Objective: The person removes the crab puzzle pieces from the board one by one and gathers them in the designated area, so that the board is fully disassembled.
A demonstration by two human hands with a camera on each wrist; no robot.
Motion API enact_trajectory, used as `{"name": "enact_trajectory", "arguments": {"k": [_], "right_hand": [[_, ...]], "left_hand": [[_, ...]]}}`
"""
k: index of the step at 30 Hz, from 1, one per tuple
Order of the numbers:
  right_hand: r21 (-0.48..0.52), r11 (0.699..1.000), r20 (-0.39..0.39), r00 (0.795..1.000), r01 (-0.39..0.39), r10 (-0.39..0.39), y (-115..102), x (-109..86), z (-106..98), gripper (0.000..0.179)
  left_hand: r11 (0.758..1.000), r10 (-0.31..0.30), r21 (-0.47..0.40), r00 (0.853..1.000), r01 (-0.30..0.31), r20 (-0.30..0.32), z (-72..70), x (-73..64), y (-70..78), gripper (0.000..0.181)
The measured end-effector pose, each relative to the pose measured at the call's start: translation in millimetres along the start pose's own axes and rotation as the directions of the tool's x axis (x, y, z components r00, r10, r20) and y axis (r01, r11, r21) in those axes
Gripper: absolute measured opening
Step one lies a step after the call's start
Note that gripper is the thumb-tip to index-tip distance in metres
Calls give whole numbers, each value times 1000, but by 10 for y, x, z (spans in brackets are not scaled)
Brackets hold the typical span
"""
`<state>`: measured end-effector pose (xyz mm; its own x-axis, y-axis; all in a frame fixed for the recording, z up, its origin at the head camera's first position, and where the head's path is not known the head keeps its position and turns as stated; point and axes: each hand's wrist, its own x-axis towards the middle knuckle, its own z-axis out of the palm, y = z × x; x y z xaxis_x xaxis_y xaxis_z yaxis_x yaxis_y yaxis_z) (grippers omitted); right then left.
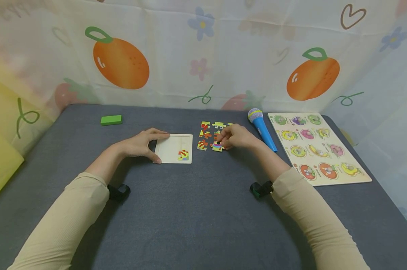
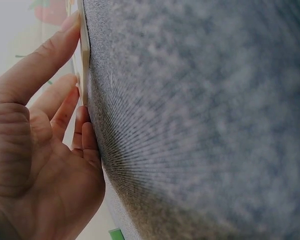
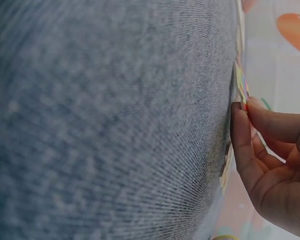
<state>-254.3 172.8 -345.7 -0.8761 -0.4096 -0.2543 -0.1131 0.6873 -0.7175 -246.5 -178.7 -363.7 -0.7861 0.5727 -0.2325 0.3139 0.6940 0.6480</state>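
My left hand (image 1: 140,143) holds the left side of a shallow wooden puzzle tray (image 1: 168,149), thumb near its front corner and fingers along the back edge. In the left wrist view the thumb and fingertips meet the tray's edge (image 2: 85,55). One red and yellow jigsaw piece (image 1: 183,155) lies in the tray's front right corner. With thumb and forefinger, my right hand (image 1: 238,136) pinches a jigsaw piece with coloured stripes (image 1: 217,147); the right wrist view shows this piece (image 3: 241,86) tilted. Several loose pieces (image 1: 202,145) lie to the left and behind it, some partly hidden by the hand.
A blue toy microphone (image 1: 265,129) lies right of my right hand. Beyond it is a wooden fruit puzzle board (image 1: 338,150), near my right forearm. At the back left sits a green block (image 1: 111,120). A printed cloth (image 1: 176,56) hangs behind the dark table (image 1: 190,217).
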Motion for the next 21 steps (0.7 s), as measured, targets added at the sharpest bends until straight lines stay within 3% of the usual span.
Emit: {"name": "enact_trajectory", "arguments": {"k": [21], "right_hand": [[-61,998,-25,999,-31,30,12,18,31,18]], "left_hand": [[1000,4,13,1000,-4,1,3,7,-6,95]]}}
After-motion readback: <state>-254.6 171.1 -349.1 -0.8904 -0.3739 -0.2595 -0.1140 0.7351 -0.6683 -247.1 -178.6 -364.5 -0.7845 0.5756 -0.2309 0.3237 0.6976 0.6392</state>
